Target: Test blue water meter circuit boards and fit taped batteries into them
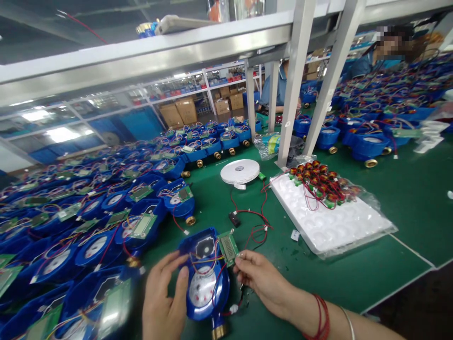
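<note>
A blue water meter (224, 283) with a white dial and a brass fitting lies in front of me on the green table. Its small green circuit board (228, 249) has a display with digits lit, and coloured wires run from it into the housing. My right hand (260, 278) pinches the lower right corner of that board between thumb and fingers. At the meter's left edge is my left hand (166, 293), thumb and fingers apart, fingertips close to the wires; whether they touch the housing I cannot tell. A red and black cable (260, 215) lies beyond the board.
Rows of similar blue meters (95, 248) fill the left side. A white tape roll (239, 171) lies ahead. To the right, a white foam tray (329, 226) bears red-wired parts (318, 177). Metal posts (295, 85) hold an overhead shelf (141, 47). Two people are farther back.
</note>
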{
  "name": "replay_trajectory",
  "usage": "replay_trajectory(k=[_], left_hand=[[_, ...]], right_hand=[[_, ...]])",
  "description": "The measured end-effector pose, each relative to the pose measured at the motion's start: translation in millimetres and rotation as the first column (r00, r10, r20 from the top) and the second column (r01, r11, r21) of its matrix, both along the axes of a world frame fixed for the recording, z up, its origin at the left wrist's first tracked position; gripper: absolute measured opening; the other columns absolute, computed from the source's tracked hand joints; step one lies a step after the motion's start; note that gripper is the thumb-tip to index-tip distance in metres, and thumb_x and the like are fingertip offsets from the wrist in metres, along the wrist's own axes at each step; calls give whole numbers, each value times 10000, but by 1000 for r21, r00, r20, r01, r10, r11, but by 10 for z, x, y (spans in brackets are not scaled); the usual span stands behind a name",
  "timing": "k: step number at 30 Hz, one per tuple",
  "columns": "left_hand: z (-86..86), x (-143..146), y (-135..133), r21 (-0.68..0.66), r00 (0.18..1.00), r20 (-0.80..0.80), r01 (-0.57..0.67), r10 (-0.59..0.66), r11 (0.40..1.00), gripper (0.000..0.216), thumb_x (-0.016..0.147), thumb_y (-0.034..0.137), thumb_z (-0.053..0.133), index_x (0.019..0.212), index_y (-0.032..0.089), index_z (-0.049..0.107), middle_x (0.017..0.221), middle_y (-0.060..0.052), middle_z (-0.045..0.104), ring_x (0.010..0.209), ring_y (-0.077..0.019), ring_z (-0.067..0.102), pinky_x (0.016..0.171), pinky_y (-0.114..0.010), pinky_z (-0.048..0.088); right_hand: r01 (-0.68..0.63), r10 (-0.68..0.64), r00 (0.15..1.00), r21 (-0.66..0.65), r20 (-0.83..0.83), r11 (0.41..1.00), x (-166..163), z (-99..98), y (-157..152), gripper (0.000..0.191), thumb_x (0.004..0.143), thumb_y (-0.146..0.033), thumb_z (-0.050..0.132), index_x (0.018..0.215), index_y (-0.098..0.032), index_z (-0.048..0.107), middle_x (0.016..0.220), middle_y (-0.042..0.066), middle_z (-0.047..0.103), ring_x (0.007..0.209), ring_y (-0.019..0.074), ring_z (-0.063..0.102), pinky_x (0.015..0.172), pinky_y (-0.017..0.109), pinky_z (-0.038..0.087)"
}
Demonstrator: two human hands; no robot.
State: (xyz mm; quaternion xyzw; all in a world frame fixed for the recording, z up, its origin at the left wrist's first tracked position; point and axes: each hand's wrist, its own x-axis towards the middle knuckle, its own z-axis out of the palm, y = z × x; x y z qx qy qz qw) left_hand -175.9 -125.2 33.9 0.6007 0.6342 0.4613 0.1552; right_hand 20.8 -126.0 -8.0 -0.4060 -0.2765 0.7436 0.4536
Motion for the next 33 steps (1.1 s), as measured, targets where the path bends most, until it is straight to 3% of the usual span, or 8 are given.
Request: replay_trajectory(k=[6,8,10,12,15,22,27,33], left_hand=[[-219,-211,119,-273,950,264,-92,167,958,491,774,519,583,1190,270,504,1295,-52,505,1217,-283,445,1058,-486,311],[-250,-214,166,-405,827,526,38,199,914,459,781,464,610,1190,282,511,1284,-38,529,1196,-269,480,1046,-464,340],[-246,-191,207,-478,618,744,226,254,849,419,778,383,645,1154,221,554,1199,-70,601,1113,-268,557,986,-427,423],[-216,-158,246,-485,443,838,340,317,806,376,776,319,656,1108,157,584,1090,-101,659,1023,-275,614,915,-413,485],[-163,-116,300,-462,319,879,390,354,797,384,784,290,644,1130,139,573,1011,-102,691,944,-281,650,854,-427,523],[-188,-48,332,-393,249,916,402,314,827,367,786,242,630,1123,108,567,961,-122,702,866,-280,674,796,-431,546],[-198,18,242,-318,215,944,380,252,869,318,747,269,673,1011,103,612,877,-117,711,825,-289,678,755,-420,554],[-71,138,140,-145,254,966,389,45,910,436,710,366,704,1080,165,595,933,-89,699,809,-273,673,744,-384,546]], right_hand=[[25,-54,993,258,107,966,51,169,130,378,723,-484,684,786,-136,550,706,-8,543,662,118,503,662,247,379],[-8,-48,986,333,162,943,62,229,187,355,754,-477,651,800,-138,554,717,-3,541,674,128,504,673,261,390],[-34,-38,981,358,190,933,50,278,250,328,771,-459,630,801,-141,558,730,6,549,684,135,507,682,272,399],[-50,-27,980,367,199,929,20,316,308,307,778,-443,616,807,-142,561,746,15,560,697,142,516,694,281,410],[-62,-16,979,376,202,924,-41,357,370,279,782,-422,606,808,-148,561,762,19,569,719,148,530,715,286,421],[-95,-10,967,397,254,913,-127,439,432,245,810,-401,585,797,-157,561,740,6,554,722,150,524,714,279,411],[-50,-114,934,440,338,897,-136,515,432,231,847,-399,553,789,-176,574,811,8,540,819,169,492,780,288,379],[-12,-158,945,513,286,858,-225,501,231,339,958,-392,405,1272,-267,429,1306,26,467,1230,174,396,1063,321,276]])
